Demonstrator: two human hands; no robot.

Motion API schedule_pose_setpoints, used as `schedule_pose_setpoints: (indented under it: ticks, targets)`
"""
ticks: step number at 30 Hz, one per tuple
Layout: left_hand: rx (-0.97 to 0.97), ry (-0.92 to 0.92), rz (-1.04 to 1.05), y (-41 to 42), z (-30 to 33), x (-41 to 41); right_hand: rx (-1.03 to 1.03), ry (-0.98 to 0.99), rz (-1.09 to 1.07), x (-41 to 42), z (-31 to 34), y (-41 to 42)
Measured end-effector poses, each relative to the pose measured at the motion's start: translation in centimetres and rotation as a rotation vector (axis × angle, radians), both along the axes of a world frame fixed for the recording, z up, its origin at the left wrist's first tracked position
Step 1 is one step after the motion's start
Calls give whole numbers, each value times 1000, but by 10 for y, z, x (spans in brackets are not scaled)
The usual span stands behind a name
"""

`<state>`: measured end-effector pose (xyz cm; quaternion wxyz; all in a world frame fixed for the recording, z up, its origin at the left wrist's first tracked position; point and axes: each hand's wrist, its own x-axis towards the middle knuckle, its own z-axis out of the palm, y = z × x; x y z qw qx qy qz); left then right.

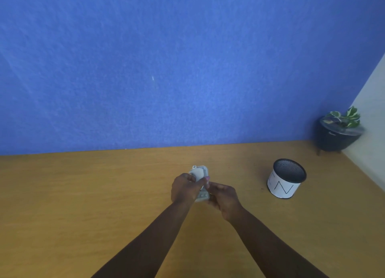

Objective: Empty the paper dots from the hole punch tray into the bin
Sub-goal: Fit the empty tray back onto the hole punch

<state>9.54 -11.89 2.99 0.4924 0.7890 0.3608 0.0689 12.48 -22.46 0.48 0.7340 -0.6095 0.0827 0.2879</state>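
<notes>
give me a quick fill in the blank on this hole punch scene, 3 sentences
1. The hole punch is held by ____ hands, the left hand and the right hand.
2. The bin stands to the ____ of the hands.
3. The potted plant stands in the corner, ____ away from the person than the bin.

Missing words: both; right; farther

Bin [286,179] right of hole punch [199,174]; plant [338,131] behind.

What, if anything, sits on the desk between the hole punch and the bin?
Nothing visible. Both hands, left hand and right hand, hold the hole punch; only bare wooden desk lies between it and the mesh bin to its right.
</notes>
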Motion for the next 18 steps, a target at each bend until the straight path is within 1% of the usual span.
schedule_pose_setpoints:
  ticks: [6, 8, 10, 12, 14, 15, 18]
  targets:
    - [2, -7, -31, 1, -4, -1, -29, -68, 6, 0, -2, 0]
    - [-40, -61, 16, 2, -6, -2, -49, -85, 6, 1, -2, 0]
    - [-169, -165, 135, 4, -7, -2, -55, -85, 9, 1, -2, 0]
    - [-364, -175, 200, 12, -8, -1, -41, -80, 17, 1, -2, -1]
    - [-547, -144, 124, 17, -8, -4, -17, -76, 24, 0, -2, -3]
    - [-597, -139, 64, 19, -9, -6, -6, -74, 23, 0, -3, -3]
    - [-634, -172, 2, 19, -10, -10, 18, -68, 4, 0, -4, -3]
